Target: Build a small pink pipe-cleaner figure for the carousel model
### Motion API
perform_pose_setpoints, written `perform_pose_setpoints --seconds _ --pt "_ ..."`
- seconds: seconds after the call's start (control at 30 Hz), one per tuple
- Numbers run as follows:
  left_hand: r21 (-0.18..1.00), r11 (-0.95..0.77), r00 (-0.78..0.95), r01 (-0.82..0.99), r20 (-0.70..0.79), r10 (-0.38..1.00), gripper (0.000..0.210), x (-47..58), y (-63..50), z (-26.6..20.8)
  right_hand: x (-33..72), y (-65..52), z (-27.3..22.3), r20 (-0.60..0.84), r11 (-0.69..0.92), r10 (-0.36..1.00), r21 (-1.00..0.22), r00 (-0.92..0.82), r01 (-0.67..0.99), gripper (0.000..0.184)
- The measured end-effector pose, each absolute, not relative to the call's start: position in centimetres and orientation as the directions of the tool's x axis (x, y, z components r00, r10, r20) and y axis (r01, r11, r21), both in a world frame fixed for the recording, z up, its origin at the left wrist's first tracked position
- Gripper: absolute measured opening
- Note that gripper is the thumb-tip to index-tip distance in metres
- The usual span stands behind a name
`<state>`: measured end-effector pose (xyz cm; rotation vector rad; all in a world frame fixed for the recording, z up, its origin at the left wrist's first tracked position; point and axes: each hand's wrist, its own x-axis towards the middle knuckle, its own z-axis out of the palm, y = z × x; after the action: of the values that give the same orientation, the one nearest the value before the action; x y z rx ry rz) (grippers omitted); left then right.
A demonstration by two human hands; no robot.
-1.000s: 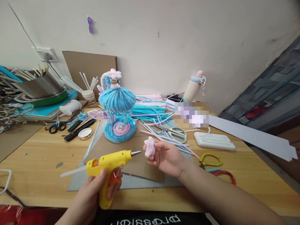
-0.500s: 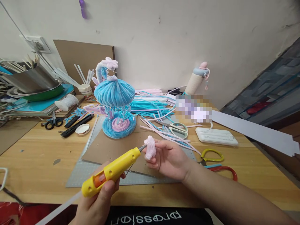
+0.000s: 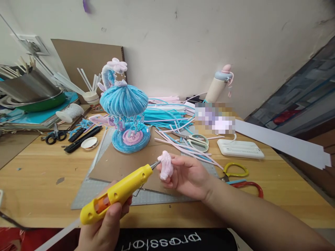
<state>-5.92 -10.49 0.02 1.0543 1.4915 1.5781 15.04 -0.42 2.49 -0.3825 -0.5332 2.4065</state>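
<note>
My left hand (image 3: 108,216) is wrapped round a yellow hot glue gun (image 3: 117,191), with a whitish glue stick (image 3: 59,235) sticking out of its rear end. The gun's metal nozzle points up to the right and reaches the edge of a small pale pink fuzzy piece (image 3: 166,165). My right hand (image 3: 190,176) pinches that piece between thumb and fingers. Behind them stands a blue and pink pipe-cleaner model (image 3: 124,101), with a domed top, a round base and a flower on a curved stem.
Pipe cleaners (image 3: 164,116) lie in bundles behind. White-handled scissors (image 3: 199,142), red-and-yellow-handled scissors (image 3: 246,184) and a white power bank (image 3: 240,149) lie right. Black scissors (image 3: 56,135), a utility knife (image 3: 82,139) and a thread spool (image 3: 70,113) are left. Cardboard (image 3: 104,167) covers a cutting mat (image 3: 81,197).
The glue gun has shifted slightly left and down in my left hand. The pink piece has turned a little in my right fingers. The whole view has shifted a little.
</note>
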Motion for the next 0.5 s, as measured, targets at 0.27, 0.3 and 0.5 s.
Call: perform_pose_setpoints --seconds 0.27,0.3,0.5 --pt "0.997 0.013 -0.488 0.072 0.024 0.872 0.035 -4.4 -10.5 1.9 15.1 -0.5 2.4 -0.142 -0.715 0.638 -0.475 -0.757 -0.513 0.018" --pt "0.996 0.009 -0.479 0.085 0.033 0.877 0.035 -4.3 -10.5 2.0 15.1 -0.5 2.5 -0.143 -0.715 0.636 -0.477 -0.758 -0.51 0.018" --pt "0.982 -0.03 -0.413 0.187 0.107 0.904 0.035 -4.4 -10.4 2.5 15.1 -0.5 2.4 -0.154 -0.703 0.657 -0.48 -0.738 -0.525 0.02"
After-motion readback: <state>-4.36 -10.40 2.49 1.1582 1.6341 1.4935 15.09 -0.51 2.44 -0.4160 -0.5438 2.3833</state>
